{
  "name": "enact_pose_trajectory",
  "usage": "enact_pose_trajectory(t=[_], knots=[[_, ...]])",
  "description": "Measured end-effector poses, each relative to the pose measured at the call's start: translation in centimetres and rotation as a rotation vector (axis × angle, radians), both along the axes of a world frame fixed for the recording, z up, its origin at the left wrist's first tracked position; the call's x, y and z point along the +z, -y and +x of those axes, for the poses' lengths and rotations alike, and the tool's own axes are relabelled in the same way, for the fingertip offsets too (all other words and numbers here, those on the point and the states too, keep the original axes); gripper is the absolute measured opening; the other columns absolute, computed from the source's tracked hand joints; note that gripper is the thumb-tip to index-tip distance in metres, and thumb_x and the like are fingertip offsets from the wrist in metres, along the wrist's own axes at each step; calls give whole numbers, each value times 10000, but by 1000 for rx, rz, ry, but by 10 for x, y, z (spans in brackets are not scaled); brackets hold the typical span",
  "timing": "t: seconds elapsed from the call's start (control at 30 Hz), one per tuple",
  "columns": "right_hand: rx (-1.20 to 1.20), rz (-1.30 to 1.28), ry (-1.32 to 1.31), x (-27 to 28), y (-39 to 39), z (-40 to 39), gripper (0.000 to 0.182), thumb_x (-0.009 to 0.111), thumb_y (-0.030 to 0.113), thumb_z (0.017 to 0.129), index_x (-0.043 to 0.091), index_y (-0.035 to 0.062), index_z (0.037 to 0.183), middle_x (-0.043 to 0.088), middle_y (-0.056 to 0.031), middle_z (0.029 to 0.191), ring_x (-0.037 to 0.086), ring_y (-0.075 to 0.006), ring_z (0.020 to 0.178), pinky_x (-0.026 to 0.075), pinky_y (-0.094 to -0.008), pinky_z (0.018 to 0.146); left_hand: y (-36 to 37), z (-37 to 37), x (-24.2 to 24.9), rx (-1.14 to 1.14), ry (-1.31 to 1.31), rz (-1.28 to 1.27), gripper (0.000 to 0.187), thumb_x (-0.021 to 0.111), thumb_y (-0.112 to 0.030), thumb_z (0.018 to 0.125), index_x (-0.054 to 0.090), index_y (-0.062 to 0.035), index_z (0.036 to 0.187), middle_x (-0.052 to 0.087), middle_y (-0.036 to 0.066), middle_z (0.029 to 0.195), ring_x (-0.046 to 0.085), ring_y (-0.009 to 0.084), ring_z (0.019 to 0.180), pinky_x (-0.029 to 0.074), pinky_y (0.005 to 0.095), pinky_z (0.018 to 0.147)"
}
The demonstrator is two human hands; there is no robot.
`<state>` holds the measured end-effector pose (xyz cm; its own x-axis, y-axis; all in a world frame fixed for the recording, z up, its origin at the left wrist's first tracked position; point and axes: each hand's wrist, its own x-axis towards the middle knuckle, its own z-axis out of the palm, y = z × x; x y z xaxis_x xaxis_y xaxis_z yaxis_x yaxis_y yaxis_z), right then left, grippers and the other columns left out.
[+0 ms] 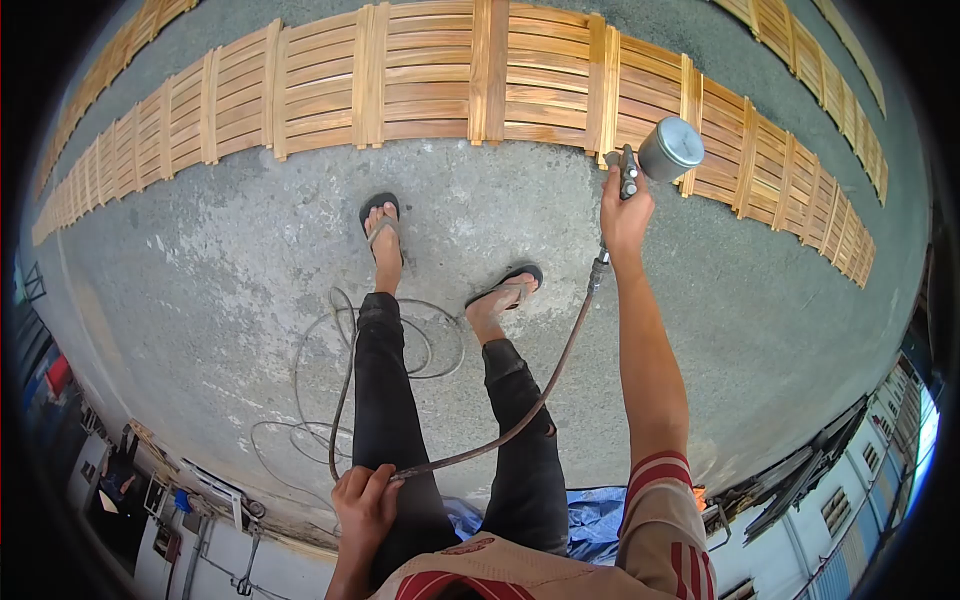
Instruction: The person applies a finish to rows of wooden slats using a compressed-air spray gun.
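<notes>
My right hand [627,215] is wrapped round the handle of a spray gun [628,172], its grey metal cup [671,149] on the right side. The gun is held out over the near edge of a long row of slatted wooden panels [430,75]. From the gun's lower end an air hose [540,400] curves back towards my body. Close to my waist, my left hand [365,505] is closed round that hose. The spray itself cannot be made out.
Hose loops [430,350] lie on the concrete floor [230,260] around my sandalled feet. Further panel rows [815,70] lie beyond. Behind me are a blue tarp [598,520], stacked dark boards [790,470] and a white wall [790,545].
</notes>
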<state>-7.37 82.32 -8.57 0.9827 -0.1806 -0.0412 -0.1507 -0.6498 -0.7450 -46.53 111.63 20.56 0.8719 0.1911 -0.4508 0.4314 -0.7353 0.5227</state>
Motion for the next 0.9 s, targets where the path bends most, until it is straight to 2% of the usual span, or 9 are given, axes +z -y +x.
enact_pose_trajectory(t=[0.1,0.3,0.37,0.4,0.47,0.57,0.73,0.87,0.9], knots=[[37,20,-27,15,-30,9,318,673,155,1052,721,-102,1232,781,-284,984,780,-346,904,575,-456,829,-18,14,-4,-2,21,-55,208,813,-62,872,739,-40,1065,621,98,820,613,302,695,480,438,631],[72,62,-15,-1,-116,51,323,690,182,1055,733,-91,1222,780,-258,963,756,-273,887,571,-438,821,-71,42,-37,47,13,-132,193,827,-81,860,757,-43,1036,624,86,808,611,289,692,474,430,627],[113,2,-35,-17,-141,69,337,700,208,1059,741,-77,1234,747,-185,838,677,-197,741,547,-394,712,-96,60,-53,56,12,-159,197,836,-96,853,762,-47,1029,627,81,809,611,287,691,473,429,627],[126,-14,-73,-19,-156,81,339,699,211,1061,742,-77,1234,735,-164,808,655,-180,708,536,-381,681,-109,73,-60,39,19,-137,292,879,-106,770,756,-84,1035,605,50,779,605,264,675,473,418,610],[119,-61,-64,-34,-190,106,322,690,208,1068,749,-74,1212,698,-108,724,612,-130,633,492,-347,594,-139,86,-68,34,-6,-156,218,850,-110,834,762,-63,1028,626,63,796,611,277,686,469,420,619],[104,44,-24,-57,-238,149,309,686,203,1068,754,-69,1196,704,-115,732,620,-128,642,496,-354,593,-179,97,-80,37,-54,-178,177,835,-118,870,760,-54,1016,648,70,808,616,291,700,463,425,633],[60,30,151,-105,-299,213,332,686,241,1046,753,-76,1117,741,-173,766,704,-256,662,541,-403,670,-219,122,-91,80,-125,-210,165,835,-113,872,750,-52,998,659,72,819,615,302,730,462,436,665],[86,14,10,-130,-331,236,340,685,245,1045,747,-85,1097,748,-200,765,727,-307,686,548,-414,681,-239,137,-94,125,-171,-217,163,838,-103,871,747,-50,995,658,75,818,615,303,743,460,439,675],[95,44,75,-136,-341,236,336,687,241,1044,747,-86,1094,743,-192,750,721,-302,672,546,-412,674,-241,137,-94,136,-179,-220,164,839,-102,869,747,-50,995,658,75,817,615,302,743,458,439,674]])
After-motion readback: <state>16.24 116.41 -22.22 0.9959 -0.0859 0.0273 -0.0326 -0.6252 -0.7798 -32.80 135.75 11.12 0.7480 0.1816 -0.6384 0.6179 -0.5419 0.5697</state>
